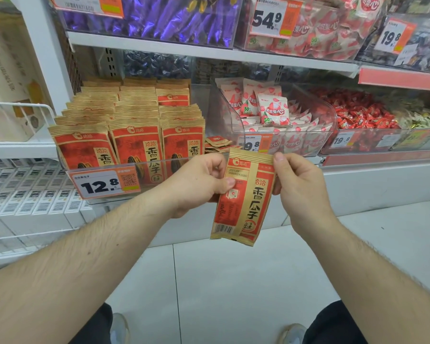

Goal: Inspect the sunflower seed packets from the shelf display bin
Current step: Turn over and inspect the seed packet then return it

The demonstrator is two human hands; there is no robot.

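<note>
While both hands pinch one seed packet [243, 194], left hand [199, 180], right hand [301, 182], display bin [104, 167] of packets behind, price tag [104, 183], candy bin [283, 135] beside.

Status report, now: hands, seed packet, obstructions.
Left hand and right hand pinch one packet, upright, printed dates facing camera. Display bin stocked behind. Nothing obstructing.
</note>
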